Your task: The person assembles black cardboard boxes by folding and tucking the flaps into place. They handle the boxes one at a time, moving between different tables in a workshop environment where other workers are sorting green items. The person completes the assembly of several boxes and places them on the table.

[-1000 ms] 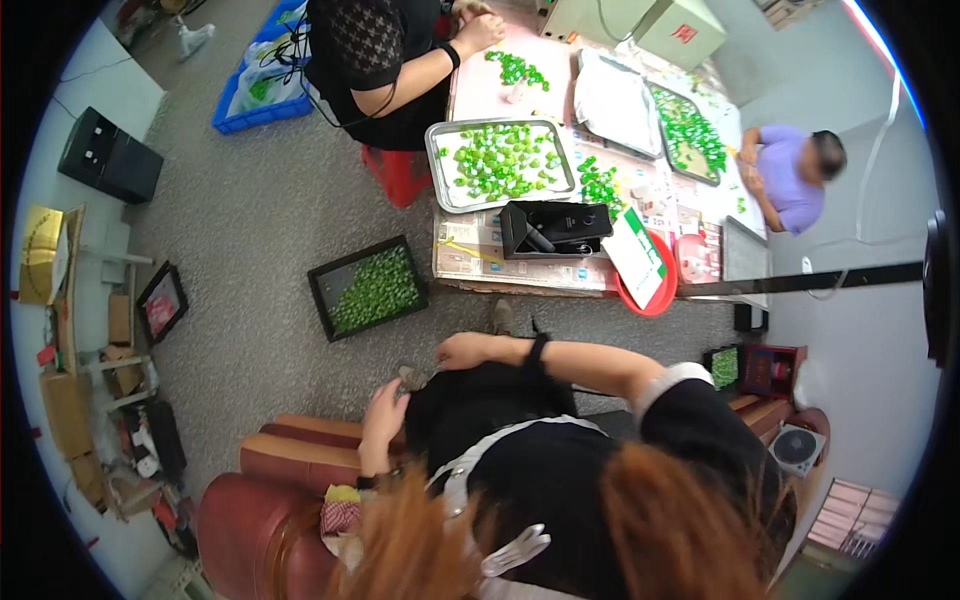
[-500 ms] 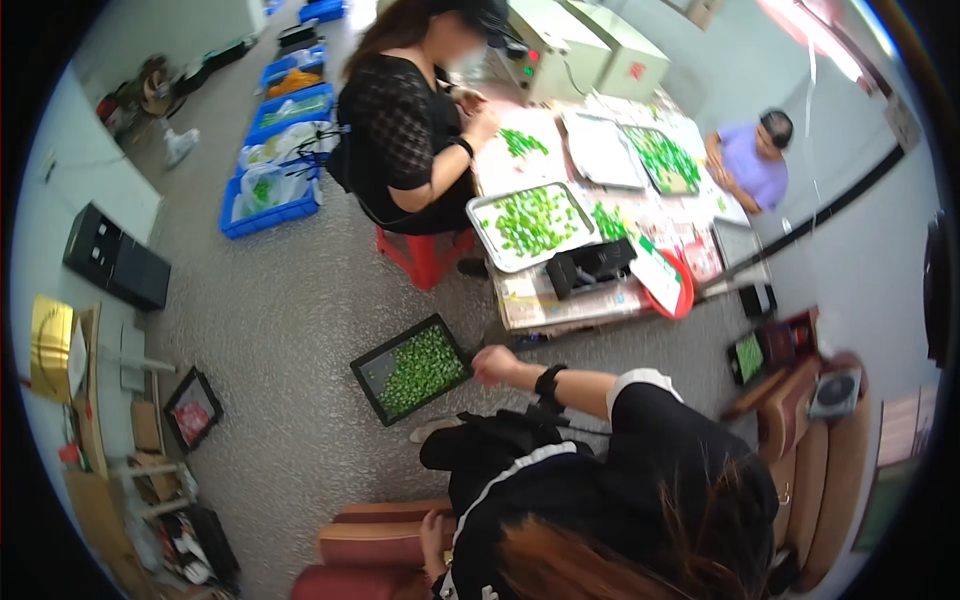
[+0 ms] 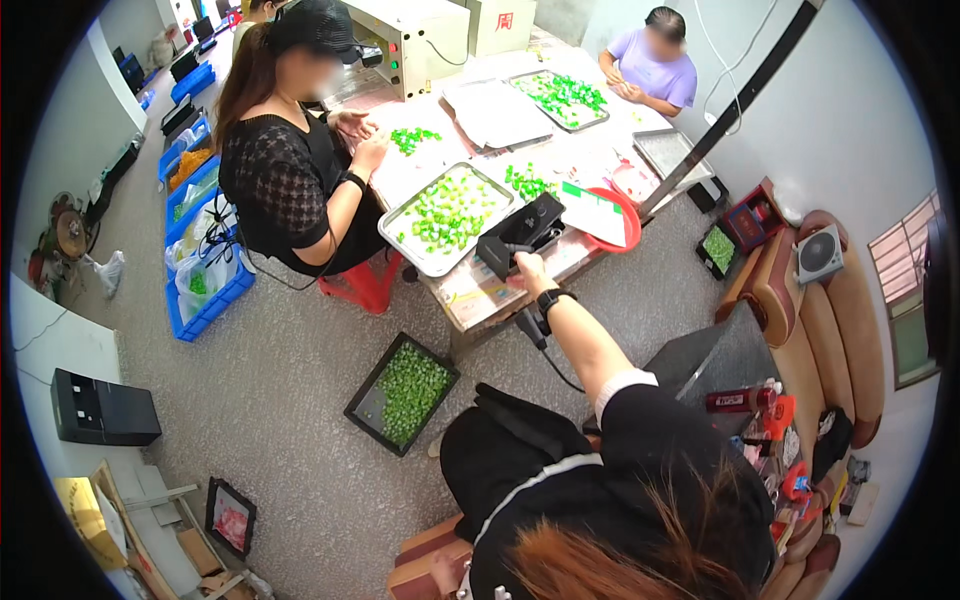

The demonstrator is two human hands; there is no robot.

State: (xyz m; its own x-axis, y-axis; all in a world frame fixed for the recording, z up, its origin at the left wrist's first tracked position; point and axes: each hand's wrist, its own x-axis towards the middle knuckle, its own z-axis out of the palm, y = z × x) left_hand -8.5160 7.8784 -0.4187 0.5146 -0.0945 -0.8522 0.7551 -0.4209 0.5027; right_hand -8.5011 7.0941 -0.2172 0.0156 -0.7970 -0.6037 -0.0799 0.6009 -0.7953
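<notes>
My right hand (image 3: 530, 268), with a black band on the wrist, reaches out to the near edge of the worktable. Its fingers are closed on the near end of a black boxy case (image 3: 540, 218), which lies beside a metal tray (image 3: 397, 229) of cut green pieces. Low in the view, my left hand (image 3: 447, 572) lies against a striped seat (image 3: 425, 558), fingers loosely stretched and holding nothing I can see. On the floor between me and the table sits a black crate (image 3: 368, 418) with green pieces in it.
A person in black (image 3: 290, 170) sits on a red stool (image 3: 362, 287) to the left. Across the table (image 3: 470, 300) is another person in purple (image 3: 655, 75). A red basin (image 3: 630, 212) stands at the table's right corner. Blue crates (image 3: 215, 312) line the floor at left.
My right hand has moved up and forward from above the floor crate to the black case on the table. The whole view has shifted, with the table now further left.
</notes>
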